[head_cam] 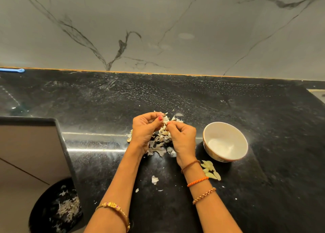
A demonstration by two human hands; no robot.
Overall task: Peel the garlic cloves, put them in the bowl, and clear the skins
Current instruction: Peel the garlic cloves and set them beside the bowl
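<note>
My left hand [144, 130] and my right hand [182, 137] meet above a heap of papery garlic skins [159, 144] on the black counter. Both pinch one small garlic clove [165, 122] between their fingertips. A white bowl [241, 141] with a patterned outside stands to the right of my right hand; I see nothing in it. Several peeled cloves [211, 170] lie on the counter just in front of the bowl, by my right wrist. A few unpeeled pieces [129, 137] peek out left of my left hand.
Loose skin scraps [154, 180] lie on the counter between my forearms. A round black bin [56, 208] holding skins stands on the floor at lower left, below the counter's edge [66, 153]. A marble wall [158, 30] backs the counter. A blue object [12, 70] lies far left.
</note>
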